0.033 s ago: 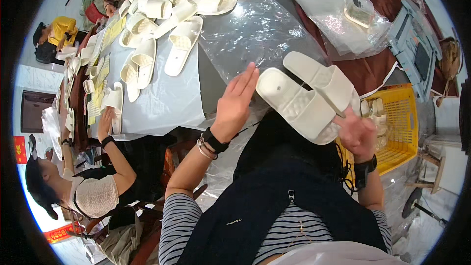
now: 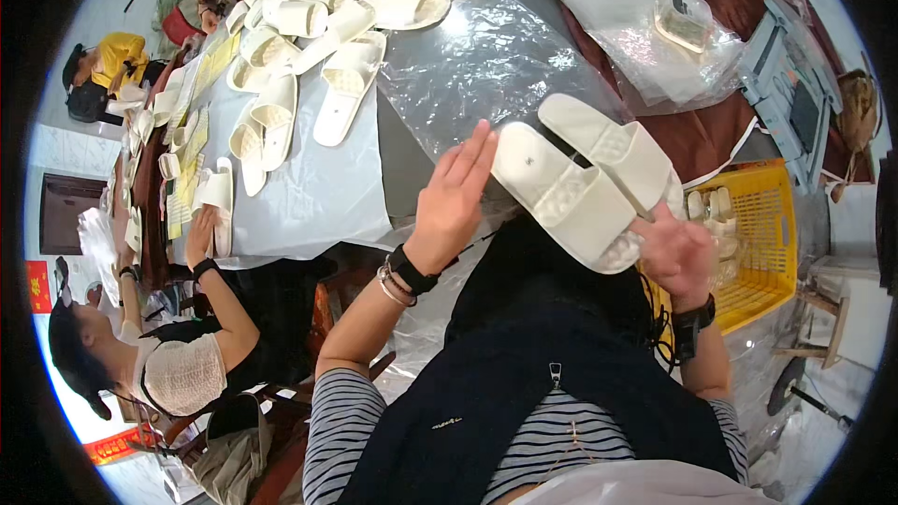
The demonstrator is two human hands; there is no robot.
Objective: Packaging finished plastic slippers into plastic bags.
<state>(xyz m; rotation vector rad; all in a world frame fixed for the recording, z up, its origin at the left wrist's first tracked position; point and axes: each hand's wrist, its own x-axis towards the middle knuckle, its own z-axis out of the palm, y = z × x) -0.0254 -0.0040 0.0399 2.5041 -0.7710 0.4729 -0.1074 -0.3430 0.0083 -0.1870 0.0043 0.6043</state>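
A pair of cream slide slippers (image 2: 571,194) is held up in front of me, side by side, heels towards the table and toes towards me. My right hand (image 2: 675,257) grips the pair at the toe end, fingers at the strap openings; part of its grip is hidden by the slippers. At the heel of the nearer slipper is my left hand (image 2: 456,192), fingers stretched out straight. I cannot tell whether its fingertips touch the slipper's edge.
Several cream slippers (image 2: 351,65) lie on the table at the far left. Clear plastic sheeting (image 2: 486,56) covers the middle. A yellow basket (image 2: 762,252) with slippers stands right, below a blue-grey device (image 2: 790,98). A co-worker (image 2: 182,365) sits at left, one hand on a slipper.
The slippers have shifted very slightly up and to the right in my right hand. My left hand has moved slightly to the right.
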